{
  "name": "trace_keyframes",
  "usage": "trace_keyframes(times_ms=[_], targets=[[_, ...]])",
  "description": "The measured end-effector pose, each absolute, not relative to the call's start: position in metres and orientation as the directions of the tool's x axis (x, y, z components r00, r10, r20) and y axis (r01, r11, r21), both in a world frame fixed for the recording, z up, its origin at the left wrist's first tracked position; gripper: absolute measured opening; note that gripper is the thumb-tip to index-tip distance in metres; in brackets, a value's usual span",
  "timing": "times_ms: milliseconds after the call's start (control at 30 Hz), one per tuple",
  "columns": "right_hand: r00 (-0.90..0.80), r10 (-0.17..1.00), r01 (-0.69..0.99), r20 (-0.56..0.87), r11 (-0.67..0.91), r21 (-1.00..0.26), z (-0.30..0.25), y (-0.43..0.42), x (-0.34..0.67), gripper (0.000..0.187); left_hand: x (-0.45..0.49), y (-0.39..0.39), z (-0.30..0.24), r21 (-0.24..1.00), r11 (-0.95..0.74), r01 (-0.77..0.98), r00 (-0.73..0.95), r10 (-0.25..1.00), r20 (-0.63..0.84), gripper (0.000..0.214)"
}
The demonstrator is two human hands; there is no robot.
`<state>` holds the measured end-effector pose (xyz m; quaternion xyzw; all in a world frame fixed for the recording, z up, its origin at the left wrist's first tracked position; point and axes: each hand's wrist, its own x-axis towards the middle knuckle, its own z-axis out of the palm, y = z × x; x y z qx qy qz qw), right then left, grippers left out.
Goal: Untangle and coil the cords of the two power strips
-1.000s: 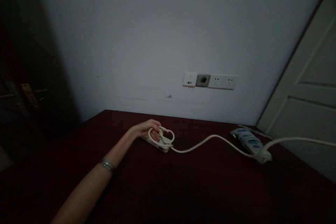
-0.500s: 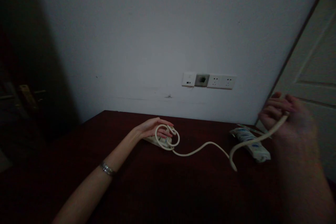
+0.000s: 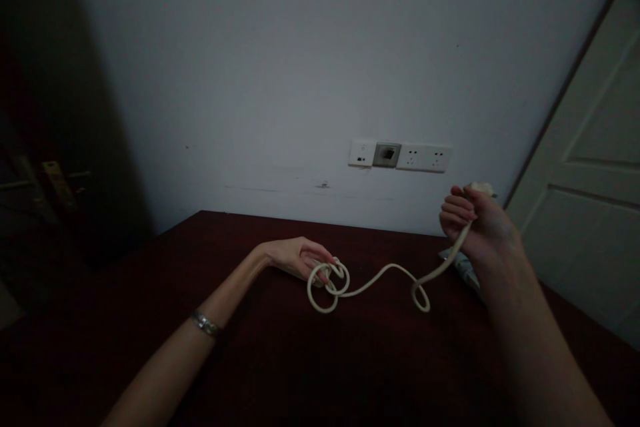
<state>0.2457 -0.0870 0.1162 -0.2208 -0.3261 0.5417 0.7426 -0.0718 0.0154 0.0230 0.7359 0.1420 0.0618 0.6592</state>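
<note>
My right hand [image 3: 465, 217] is raised on the right, closed round a cream power cord [image 3: 387, 270]. A pale plug-like end [image 3: 483, 188] sticks out above the fist. From there the cord hangs down, makes a small twist, and runs left over the tabletop to several loose loops. My left hand [image 3: 303, 257] curls its fingers at these loops, palm down, with the fingertips closed on the cord. A pale power strip [image 3: 291, 271] lies under that hand, mostly covered by it.
A dark red table [image 3: 240, 227] stands against a grey wall. On the wall are several socket and switch plates [image 3: 424, 157]. A plastic-wrapped package [image 3: 466, 273] lies behind my right wrist. A pale panelled door [image 3: 600, 167] is at the right.
My right hand has moved left with the cord end and turned, so the pale end now shows. The cord between my hands is slacker. The loops at my left hand have shifted down and right.
</note>
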Motion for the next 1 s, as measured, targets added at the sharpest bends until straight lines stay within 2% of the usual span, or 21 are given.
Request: trace_keyframes(times_ms=[133, 233, 333, 433, 567, 733, 867, 1000], targets=[[0.186, 0.921, -0.51, 0.342, 0.388, -0.767, 0.112, -0.083, 0.25, 0.013, -0.065, 0.006, 0.033, 0.919, -0.357, 0.166, 0.909, 0.417, -0.002, 0.039], [0.166, 0.907, -0.353, 0.388, 0.422, -0.835, 0.111, -0.082, 0.247, 0.015, -0.06, 0.001, 0.038, 0.753, -0.637, 0.167, 0.843, 0.489, 0.226, 0.026], [0.133, 0.934, -0.301, 0.332, 0.357, -0.884, 0.108, -0.078, 0.242, 0.012, -0.053, -0.001, 0.035, 0.657, -0.737, 0.159, 0.76, 0.517, 0.395, 0.012], [0.132, 0.966, -0.313, 0.224, 0.255, -0.915, 0.101, -0.07, 0.236, 0.014, -0.047, 0.001, 0.026, 0.691, -0.687, 0.225, 0.645, 0.636, 0.423, 0.007], [0.164, 0.97, -0.192, 0.178, 0.208, -0.959, 0.091, -0.062, 0.23, 0.019, -0.042, 0.005, 0.018, 0.76, -0.574, 0.304, 0.429, 0.795, 0.429, 0.012], [0.172, 0.964, 0.014, 0.202, 0.203, -0.979, 0.093, -0.067, 0.226, 0.028, -0.041, 0.015, 0.018, 0.965, -0.211, 0.158, 0.226, 0.959, 0.173, 0.02], [0.108, 0.966, 0.008, 0.236, 0.236, -0.972, 0.107, -0.084, 0.221, 0.029, -0.042, 0.02, 0.018, 0.997, -0.055, 0.06, 0.234, 0.972, 0.039, 0.024], [0.106, 0.952, 0.015, 0.288, 0.288, -0.958, 0.121, -0.103, 0.215, 0.027, -0.043, 0.02, 0.018, 0.983, 0.136, -0.125, 0.354, 0.931, -0.084, 0.025]])
